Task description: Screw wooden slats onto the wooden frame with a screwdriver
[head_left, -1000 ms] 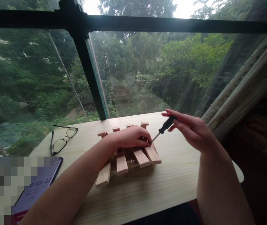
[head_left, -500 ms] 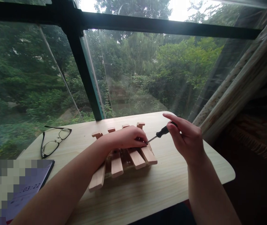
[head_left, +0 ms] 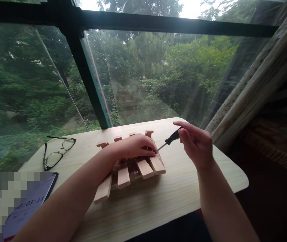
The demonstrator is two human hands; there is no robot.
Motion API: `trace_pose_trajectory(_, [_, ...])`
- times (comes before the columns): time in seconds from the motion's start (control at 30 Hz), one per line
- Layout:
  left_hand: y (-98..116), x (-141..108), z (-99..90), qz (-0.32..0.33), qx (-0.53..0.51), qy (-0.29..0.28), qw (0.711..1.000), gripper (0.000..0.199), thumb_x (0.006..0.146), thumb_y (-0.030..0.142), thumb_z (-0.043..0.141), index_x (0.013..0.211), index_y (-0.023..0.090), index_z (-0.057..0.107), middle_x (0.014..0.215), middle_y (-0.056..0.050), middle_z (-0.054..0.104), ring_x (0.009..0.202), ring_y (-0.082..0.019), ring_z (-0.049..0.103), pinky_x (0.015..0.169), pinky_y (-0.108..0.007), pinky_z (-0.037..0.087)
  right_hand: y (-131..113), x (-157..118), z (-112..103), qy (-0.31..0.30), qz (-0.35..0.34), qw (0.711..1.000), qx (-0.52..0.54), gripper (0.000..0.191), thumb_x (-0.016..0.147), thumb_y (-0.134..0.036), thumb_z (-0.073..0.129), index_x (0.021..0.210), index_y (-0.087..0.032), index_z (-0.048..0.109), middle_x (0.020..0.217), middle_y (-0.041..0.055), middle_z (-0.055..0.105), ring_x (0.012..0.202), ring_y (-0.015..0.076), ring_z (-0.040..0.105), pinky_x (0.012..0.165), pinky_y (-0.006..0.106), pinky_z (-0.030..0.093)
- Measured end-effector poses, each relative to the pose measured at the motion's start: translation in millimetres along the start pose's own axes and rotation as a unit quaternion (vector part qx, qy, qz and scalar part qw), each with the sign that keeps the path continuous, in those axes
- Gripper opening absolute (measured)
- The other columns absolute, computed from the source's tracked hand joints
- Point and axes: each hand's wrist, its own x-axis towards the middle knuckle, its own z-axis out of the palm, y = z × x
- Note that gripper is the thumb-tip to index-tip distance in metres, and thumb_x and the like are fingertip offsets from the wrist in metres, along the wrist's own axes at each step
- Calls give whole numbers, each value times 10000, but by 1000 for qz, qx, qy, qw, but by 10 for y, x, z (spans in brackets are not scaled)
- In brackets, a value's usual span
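A screwdriver [head_left: 173, 136] with a black handle is held in my right hand [head_left: 196, 143], its metal shaft slanting down to the left. Its tip meets my left fingertips over the rightmost wooden bar of a small assembly. My left hand [head_left: 142, 145] lies across the wooden bars [head_left: 145, 168], fingers curled and pinched by the tip; whatever they pinch is hidden. Several pale bars stick out toward me from a clear base [head_left: 134, 170], and notched wooden ends [head_left: 149, 133] show beyond my hand.
Eyeglasses [head_left: 57, 153] lie on the light wood table [head_left: 178, 188] at the left. In front of them is a tablet or phone [head_left: 30, 205] showing a timer, partly pixelated. A window [head_left: 143, 74] rises behind the table, and a curtain [head_left: 246, 80] hangs at the right.
The view has shifted slightly, so everything sits a little further left. Both hands keep their places at the wooden bars, and the timer has advanced one second.
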Motion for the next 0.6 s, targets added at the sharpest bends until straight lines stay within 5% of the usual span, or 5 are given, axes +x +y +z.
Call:
trace_pose_trajectory(0.13, [-1,-5,10,-11,4,7,1000,211,879,313,590,932,165,732,893,-37,709,780,-125,603,728,-195,427,70,25,-35,-19,33,995,94,307,918,-364,521,1126,-231,703,978,64,729,557,105,568,504,285,490])
trace_pose_trajectory(0.23, [5,-7,16,-10,6,15,1000,204,877,303,588,917,169,737,880,-31,709,763,-118,600,724,-192,428,115,35,-10,-13,60,989,137,281,856,-361,623,1097,-242,703,798,18,716,497,94,554,425,245,456])
trace_pose_trajectory(0.37, [16,-8,17,-1,1,20,1000,195,876,293,589,893,169,739,837,-23,712,739,-114,591,714,-192,426,127,19,28,52,49,997,43,183,775,-373,718,879,-224,734,614,-12,632,486,98,548,440,239,463])
trace_pose_trajectory(0.5, [37,-11,7,-5,2,13,1000,201,883,297,584,870,170,739,814,-16,708,719,-108,585,703,-190,416,101,-6,15,20,-26,999,34,252,878,-353,591,1062,-251,729,905,52,712,621,126,614,520,281,525])
trace_pose_trajectory(0.6, [54,-15,1,-4,-1,8,1000,202,889,295,579,868,168,735,832,-16,709,723,-105,582,697,-187,408,63,-15,6,-21,-19,994,107,294,902,-279,556,1168,-287,681,1104,54,690,638,109,615,522,284,546])
